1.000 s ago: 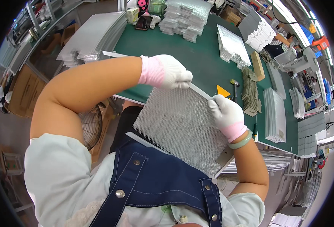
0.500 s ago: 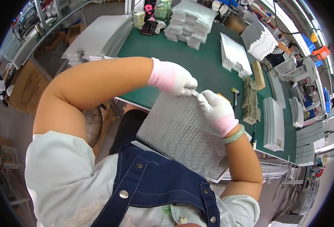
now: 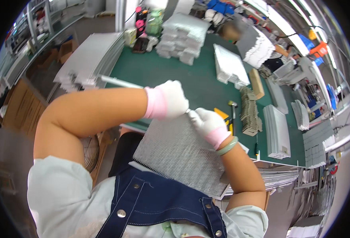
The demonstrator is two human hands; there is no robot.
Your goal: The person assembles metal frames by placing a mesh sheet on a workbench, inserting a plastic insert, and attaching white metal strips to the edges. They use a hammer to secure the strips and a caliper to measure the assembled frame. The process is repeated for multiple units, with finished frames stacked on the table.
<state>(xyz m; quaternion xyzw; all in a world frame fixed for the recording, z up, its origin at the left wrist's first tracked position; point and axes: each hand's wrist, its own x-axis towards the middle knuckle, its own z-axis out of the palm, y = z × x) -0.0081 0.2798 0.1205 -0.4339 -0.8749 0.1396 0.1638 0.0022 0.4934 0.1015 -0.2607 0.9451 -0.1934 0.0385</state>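
Observation:
Both my hands wear white gloves with pink cuffs. They meet over the far edge of a silver, fine-celled mesh panel (image 3: 179, 152), which leans toward my lap. My left hand (image 3: 175, 99) is closed in a pinch. Close beside it, my right hand (image 3: 207, 122) is closed too, thumb and finger together. A thin white strip (image 3: 188, 111) bridges the small gap between the fingertips; most of it is hidden by the gloves. Along the panel's near side runs a white edge piece (image 3: 141, 166). Behind my left wrist lies a long white bar (image 3: 121, 82).
On the green table (image 3: 143, 67) stand stacked silver panels (image 3: 183, 35) and more panels at left (image 3: 89, 55). To the right lie a hammer (image 3: 233, 115), yellow-handled tools (image 3: 221, 114), a row of grey-beige pieces (image 3: 249, 113) and white panels (image 3: 276, 131). Another person works at the far right.
My view has shifted, and my hands and the panel appear lower and further left. The left hand has rolled over, and less of the white strip shows between the fingers.

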